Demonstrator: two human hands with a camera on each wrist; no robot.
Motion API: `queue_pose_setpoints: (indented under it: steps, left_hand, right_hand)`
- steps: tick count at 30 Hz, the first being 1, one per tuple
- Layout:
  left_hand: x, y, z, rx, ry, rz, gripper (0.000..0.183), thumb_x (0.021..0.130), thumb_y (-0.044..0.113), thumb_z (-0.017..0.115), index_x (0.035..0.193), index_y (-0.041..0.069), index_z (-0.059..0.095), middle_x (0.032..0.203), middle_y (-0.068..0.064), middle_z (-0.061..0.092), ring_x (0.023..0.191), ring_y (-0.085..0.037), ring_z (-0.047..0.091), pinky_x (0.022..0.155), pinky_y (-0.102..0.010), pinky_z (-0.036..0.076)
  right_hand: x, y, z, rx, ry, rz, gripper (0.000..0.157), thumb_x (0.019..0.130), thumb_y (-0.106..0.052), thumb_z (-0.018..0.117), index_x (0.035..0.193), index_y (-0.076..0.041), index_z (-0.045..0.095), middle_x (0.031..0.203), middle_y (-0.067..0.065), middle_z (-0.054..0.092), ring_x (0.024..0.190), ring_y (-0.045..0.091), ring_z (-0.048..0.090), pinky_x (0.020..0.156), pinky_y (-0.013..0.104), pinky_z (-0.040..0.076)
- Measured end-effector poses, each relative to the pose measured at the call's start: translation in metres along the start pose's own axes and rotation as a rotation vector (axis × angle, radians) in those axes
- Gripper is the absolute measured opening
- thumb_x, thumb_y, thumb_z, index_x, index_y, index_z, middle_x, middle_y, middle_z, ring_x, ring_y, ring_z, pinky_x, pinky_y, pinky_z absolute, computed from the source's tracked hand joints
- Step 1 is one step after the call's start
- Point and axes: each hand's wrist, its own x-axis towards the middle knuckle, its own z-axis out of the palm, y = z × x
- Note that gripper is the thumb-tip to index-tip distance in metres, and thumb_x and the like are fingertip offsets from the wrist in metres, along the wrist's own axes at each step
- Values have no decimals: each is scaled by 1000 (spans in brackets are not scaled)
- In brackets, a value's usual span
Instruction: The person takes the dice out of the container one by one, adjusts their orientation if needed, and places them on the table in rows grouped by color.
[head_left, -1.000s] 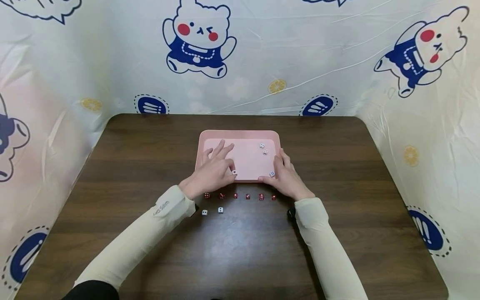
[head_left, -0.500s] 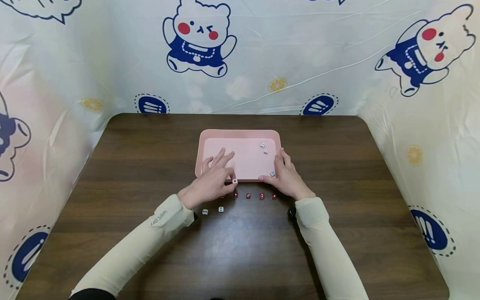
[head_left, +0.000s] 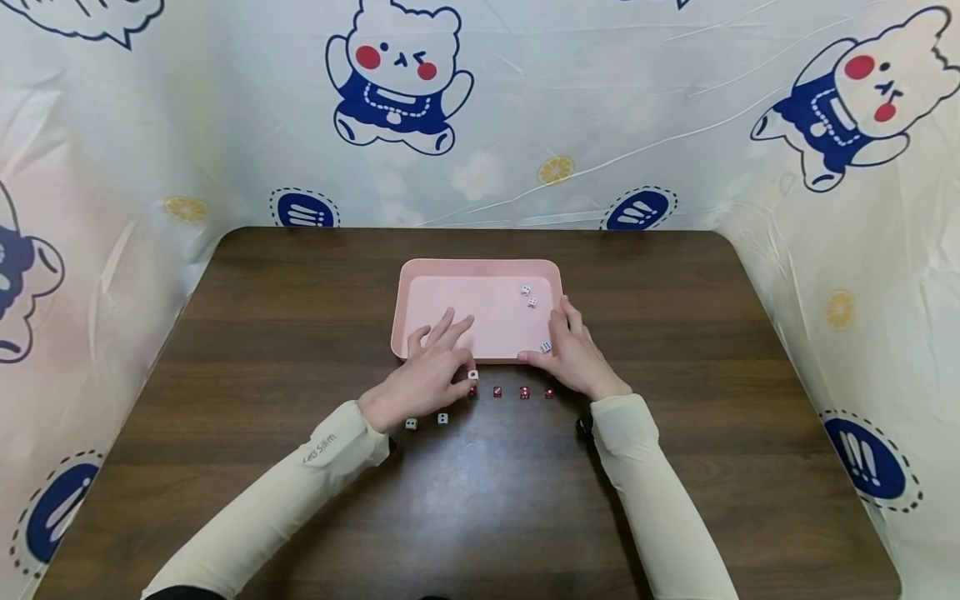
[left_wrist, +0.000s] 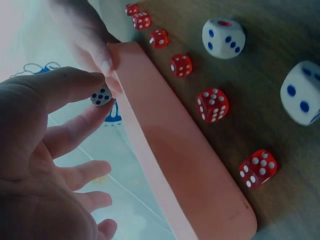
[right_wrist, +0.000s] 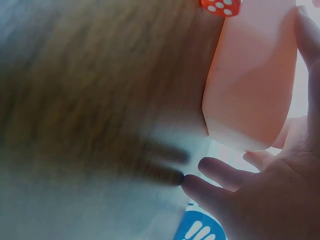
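Observation:
In the head view my left hand [head_left: 423, 379] is just in front of the pink tray's near edge. Its thumb and index finger pinch a white die [left_wrist: 101, 96] with blue pips, while the other fingers spread out. The right hand [head_left: 573, 358] holds the near right corner of the pink tray [head_left: 480, 264], thumb on the front rim and fingers along the right side. Three white dice lie in the tray, one of them a white die [head_left: 546, 347] by the right thumb. Below the left hand, two white dice [head_left: 443, 419] rest on the table.
A row of several red dice [left_wrist: 212, 105] runs along the tray's near side, partly covered by the left hand in the head view. The brown wooden table [head_left: 300, 283] meets a patterned sheet [head_left: 510, 100] at the back and sides.
The left hand has lifted a white die out of the tray and brought it toward me, over the near rim to above the red row. The right hand stays at the tray's corner.

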Motion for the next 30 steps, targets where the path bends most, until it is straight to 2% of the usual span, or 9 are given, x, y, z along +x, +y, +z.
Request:
queue_pose_setpoints:
  steps: [12,21,30]
  left_hand:
    - [-9,2,5,-2,-24,1,11,86,24,70,79,19,64,154,-17,33,148,-42,12,107,-64,17]
    - [-13,3,12,-3,-26,12,11,84,23,73,79,19,64,154,-18,34,146,-46,17,104,-65,21]
    - [-14,5,14,4,-43,3,11,85,24,72,78,20,64,155,-18,32,147,-46,15,104,-65,21]
  right_hand:
    - [1,-2,-3,3,-4,3,102,79,-68,62,153,-10,22,163,10,-3,146,40,18,109,59,34]
    - [3,-2,-4,9,-11,7,100,81,-63,65,153,-9,22,163,10,-4,146,40,16,109,59,33]
    - [3,-2,-6,10,-20,13,103,78,-69,62,153,-10,22,163,9,-3,146,39,17,110,58,33]
